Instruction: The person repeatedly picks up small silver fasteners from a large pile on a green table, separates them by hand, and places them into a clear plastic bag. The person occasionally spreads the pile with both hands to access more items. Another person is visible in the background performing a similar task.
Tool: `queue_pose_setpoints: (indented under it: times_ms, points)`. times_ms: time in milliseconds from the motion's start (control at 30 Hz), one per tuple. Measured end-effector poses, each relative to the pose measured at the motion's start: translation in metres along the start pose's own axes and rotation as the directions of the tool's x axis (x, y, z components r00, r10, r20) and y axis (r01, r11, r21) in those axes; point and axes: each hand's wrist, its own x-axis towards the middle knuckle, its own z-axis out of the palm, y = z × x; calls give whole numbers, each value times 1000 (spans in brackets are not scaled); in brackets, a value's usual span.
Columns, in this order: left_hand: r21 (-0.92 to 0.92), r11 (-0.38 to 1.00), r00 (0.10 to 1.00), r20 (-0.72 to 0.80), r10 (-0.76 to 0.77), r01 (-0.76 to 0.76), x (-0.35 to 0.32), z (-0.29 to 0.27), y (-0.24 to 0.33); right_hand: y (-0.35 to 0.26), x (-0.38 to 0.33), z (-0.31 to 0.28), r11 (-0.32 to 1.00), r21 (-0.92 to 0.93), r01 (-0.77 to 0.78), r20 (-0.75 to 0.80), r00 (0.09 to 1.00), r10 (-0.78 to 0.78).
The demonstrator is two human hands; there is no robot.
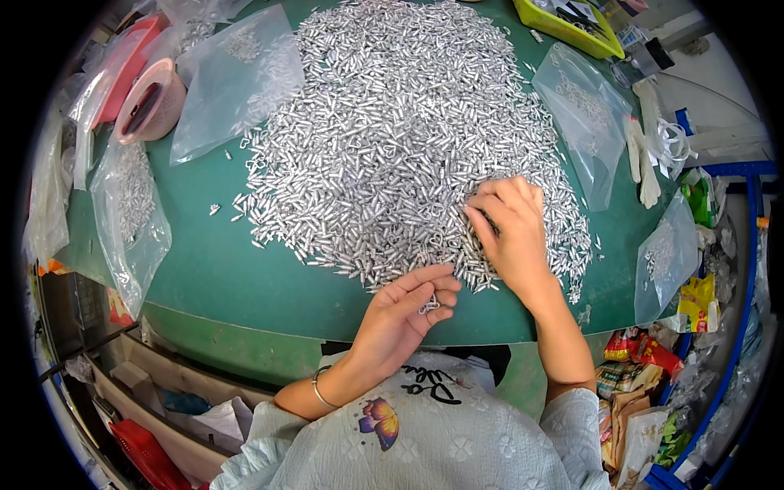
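Note:
A broad heap of small silver metal pieces (392, 122) covers the middle of the green table; most are slim and pointed, and a few are looped like hearts. At the heap's near edge, my left hand (404, 306) is turned partly palm up, its fingers curled around a small looped silver metal piece (429, 305). My right hand (513, 233) rests over the right front of the heap, thumb and fingertips drawn together among the pieces. Whatever lies between its fingertips is hidden. A metal bangle (321, 387) circles my left wrist.
Clear plastic bags with silver pieces lie at the left (131, 204), upper left (237, 82) and right (584, 114). A pink basket (155, 106) stands at the left. A yellow-green tray (572, 28) sits at the far right. A blue metal frame (750, 269) and packets flank the table's right side.

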Motion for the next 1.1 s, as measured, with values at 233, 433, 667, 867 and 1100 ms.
queue_pose_setpoints:
  times_ms: [233,433,667,867,1100]
  points:
    - [-57,998,997,-74,24,-28,2,17,3,6,-5,-10,964,236,-119,74,992,104]
    - [-113,991,995,80,-64,73,-2,-2,0,10,-3,2,996,6,-86,-27,996,86]
    - [5,998,998,-28,-56,56,-3,6,2,3,-3,-6,992,-118,-36,68,997,44]
    - [-25,999,998,-41,-40,39,-2,16,5,-2,-6,-10,992,120,-46,91,995,35]
    - [-78,996,997,71,-35,40,-4,-7,-1,-15,3,-6,944,307,-120,166,983,71]
